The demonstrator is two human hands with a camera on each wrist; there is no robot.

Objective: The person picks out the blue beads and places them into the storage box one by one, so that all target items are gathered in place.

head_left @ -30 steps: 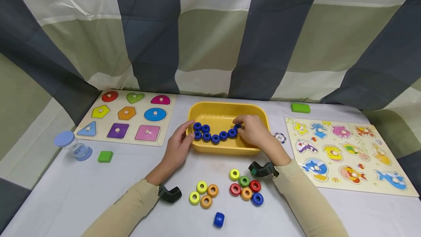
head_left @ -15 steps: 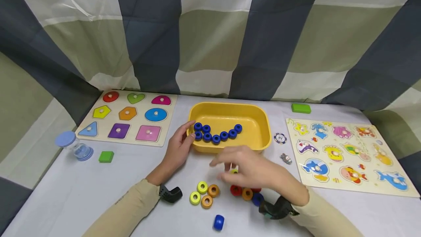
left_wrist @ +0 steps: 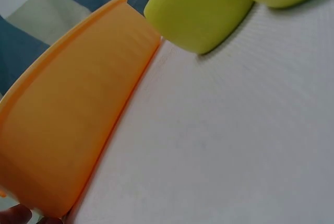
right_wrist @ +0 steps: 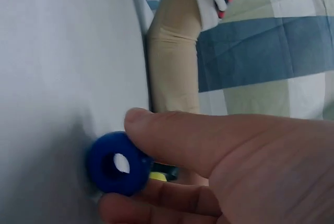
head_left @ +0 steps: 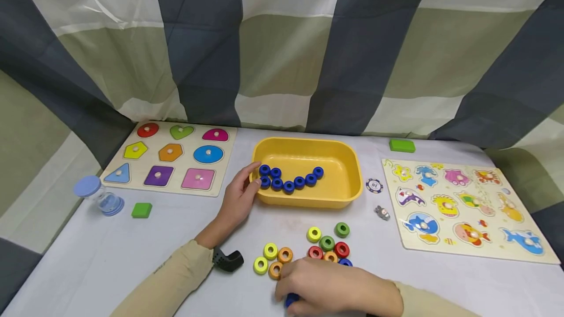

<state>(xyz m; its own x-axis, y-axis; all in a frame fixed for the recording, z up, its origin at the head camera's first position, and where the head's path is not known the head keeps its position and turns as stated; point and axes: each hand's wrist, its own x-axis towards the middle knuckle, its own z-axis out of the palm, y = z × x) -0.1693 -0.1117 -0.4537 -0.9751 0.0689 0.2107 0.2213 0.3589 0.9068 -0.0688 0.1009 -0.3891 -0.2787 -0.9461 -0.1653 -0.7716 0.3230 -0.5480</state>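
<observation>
A yellow plastic tray [head_left: 332, 203] holds several blue ring beads [head_left: 288, 187] in a curved row. My left hand [head_left: 238, 199] grips the tray's left end, thumb at the near corner and fingers along the rim. In the left wrist view the tray's side [left_wrist: 73, 104] looks orange, with fingertips [left_wrist: 15, 214] at its lower edge. Near the front of the table my right hand [head_left: 323, 285] pinches a loose blue bead [right_wrist: 119, 163] between thumb and fingers. Beside that hand lie yellow beads [head_left: 270, 250], orange beads [head_left: 285, 255], red beads [head_left: 341, 249] and green beads [head_left: 341, 230].
A shape puzzle board [head_left: 176, 187] lies at the left, near a small lidded bottle [head_left: 107, 202] and a green block [head_left: 141, 210]. At the right are a sea-animal puzzle board [head_left: 476, 214], a numbered chip [head_left: 374, 186], a grey figurine [head_left: 382, 213] and another green block [head_left: 402, 146].
My right hand has left the tray and come toward the table's front, to the loose blue bead. A second green bead now lies by the right-hand group. The left hand stays put.
</observation>
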